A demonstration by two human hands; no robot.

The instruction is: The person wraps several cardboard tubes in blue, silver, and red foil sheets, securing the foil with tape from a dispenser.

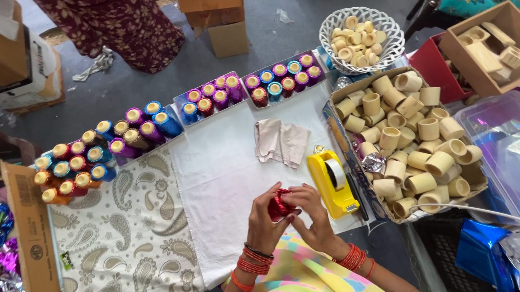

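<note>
Left hand (265,221) and right hand (310,213): fingers curled closed, together pinching one red foil-wrapped spool (279,205) above the white cloth (224,167) on the counter. Just right: yellow tape dispenser (332,183). Beyond: box of bare cardboard tubes (408,143).

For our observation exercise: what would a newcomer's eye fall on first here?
First, the small red foil-wrapped piece held between the left hand and right hand. Then the rows of bright foil-covered tubes along the table's far edge, and the box of plain tubes at right beside the yellow tape dispenser.
</note>
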